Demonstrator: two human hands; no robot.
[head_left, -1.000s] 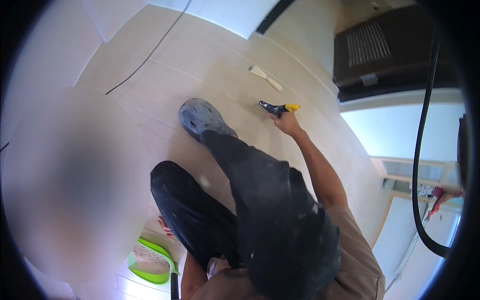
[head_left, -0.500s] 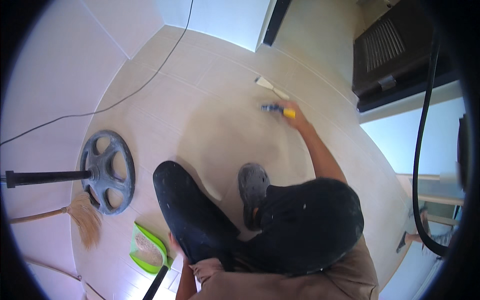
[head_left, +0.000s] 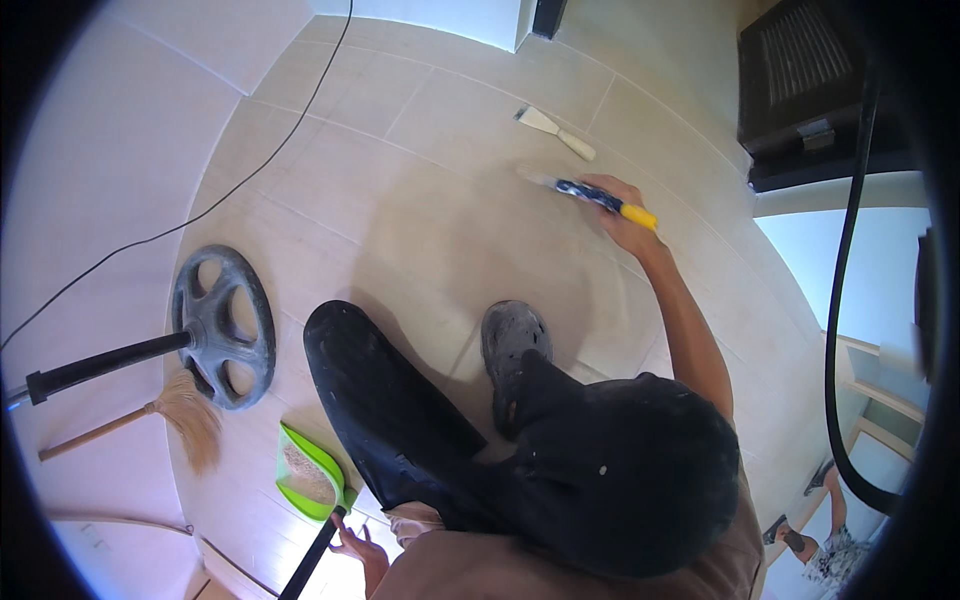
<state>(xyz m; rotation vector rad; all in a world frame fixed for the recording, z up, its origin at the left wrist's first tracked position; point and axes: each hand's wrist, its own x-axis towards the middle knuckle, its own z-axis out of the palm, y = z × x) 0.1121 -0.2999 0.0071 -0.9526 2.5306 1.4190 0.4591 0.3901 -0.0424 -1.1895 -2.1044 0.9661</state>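
Note:
My right hand [head_left: 628, 236] is closed round a scraper [head_left: 578, 190] with a dark blue and yellow handle. Its pale blade points left, low over the tiled floor. Just beyond it lies a putty knife [head_left: 556, 132] with a cream handle. At the lower left, my left hand [head_left: 362, 552] has its fingers apart beside the black handle of a green dustpan [head_left: 335, 466]. Whether a fingertip touches that handle, I cannot tell. Pale debris lies in the pan.
A grey round stand base [head_left: 208, 338] with a black pole and a straw broom [head_left: 190, 425] are at the left. A thin cable [head_left: 255, 172] crosses the wall and floor. Far right are a dark louvred panel [head_left: 800, 75], a black hose [head_left: 835, 330] and another person's legs [head_left: 795, 540].
My right hand has drawn back to the right with the scraper. My left hand has come away from beside my left leg toward the dustpan handle, fingers spreading. The view has shifted slightly.

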